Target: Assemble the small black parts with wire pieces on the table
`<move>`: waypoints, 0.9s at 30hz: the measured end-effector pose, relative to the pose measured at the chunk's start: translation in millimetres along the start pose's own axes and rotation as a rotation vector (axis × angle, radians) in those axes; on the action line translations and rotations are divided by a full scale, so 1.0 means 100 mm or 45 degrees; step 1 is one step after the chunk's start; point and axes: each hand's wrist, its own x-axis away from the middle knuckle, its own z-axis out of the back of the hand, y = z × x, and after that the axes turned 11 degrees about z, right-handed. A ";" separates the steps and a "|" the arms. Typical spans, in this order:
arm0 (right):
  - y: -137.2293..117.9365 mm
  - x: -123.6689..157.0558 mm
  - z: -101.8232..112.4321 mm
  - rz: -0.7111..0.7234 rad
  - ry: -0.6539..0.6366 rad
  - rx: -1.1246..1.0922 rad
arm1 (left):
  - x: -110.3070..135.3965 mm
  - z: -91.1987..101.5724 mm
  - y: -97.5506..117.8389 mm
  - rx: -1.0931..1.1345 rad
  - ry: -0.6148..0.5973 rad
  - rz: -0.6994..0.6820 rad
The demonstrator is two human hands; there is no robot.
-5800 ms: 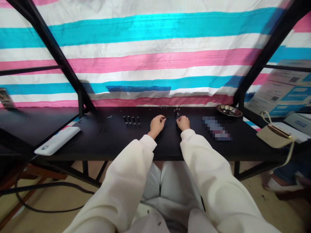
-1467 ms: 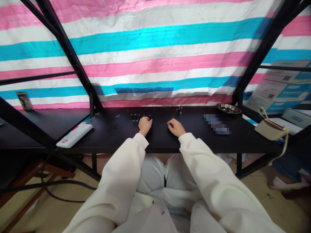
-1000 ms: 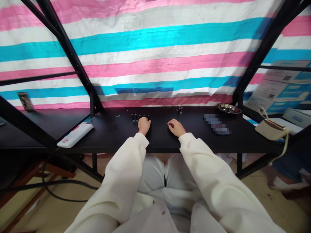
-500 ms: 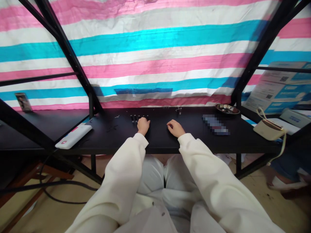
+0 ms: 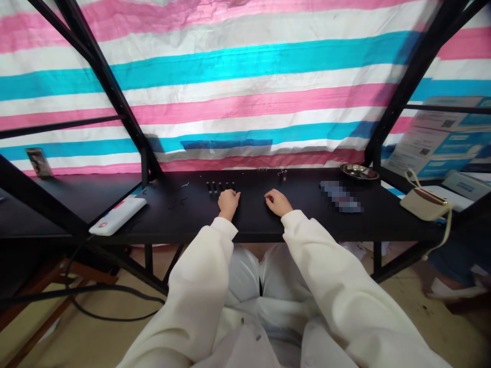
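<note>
Striped sheeting (image 5: 245, 105) in pink, white and blue hangs behind a black table (image 5: 264, 225). Near the middle of that table lies a row of short dark sticks (image 5: 214, 187), about five, side by side, some with pale ends. Just at the row's near side is the person's left hand (image 5: 229, 201), fingers curled; from where I stand I can't tell whether it touches a stick or pinches one. The right hand (image 5: 279, 202) rests apart from the row, fingers bent inward, and I can't tell whether anything is in them. My guess is that the step in hand is lining up the sticks; a next move among them would call for a light fingertip touch, being so closely set. Beyond the right hand lies another small stick (image 5: 284, 176), with a metal dish (image 5: 359, 172) farther right and a white gadget (image 5: 123, 213) far left.
</note>
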 end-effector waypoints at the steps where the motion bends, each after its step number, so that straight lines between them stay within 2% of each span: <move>1: 0.01 0.00 0.00 -0.027 -0.014 0.031 | 0.03 -0.01 0.00 0.030 -0.012 -0.036; 9: 0.02 0.00 0.05 -0.392 -0.037 0.252 | 0.08 -0.10 -0.05 0.276 -0.192 -0.339; 18: 0.05 -0.01 0.10 -0.492 -0.118 0.248 | 0.07 -0.10 -0.06 0.297 -0.190 -0.346; 22: 0.20 0.02 0.17 -0.465 -0.169 0.343 | 0.13 -0.07 -0.04 0.195 -0.135 -0.422; 27: 0.56 -0.01 0.30 -0.529 -0.226 0.399 | 0.20 -0.07 0.00 0.011 -0.112 -0.544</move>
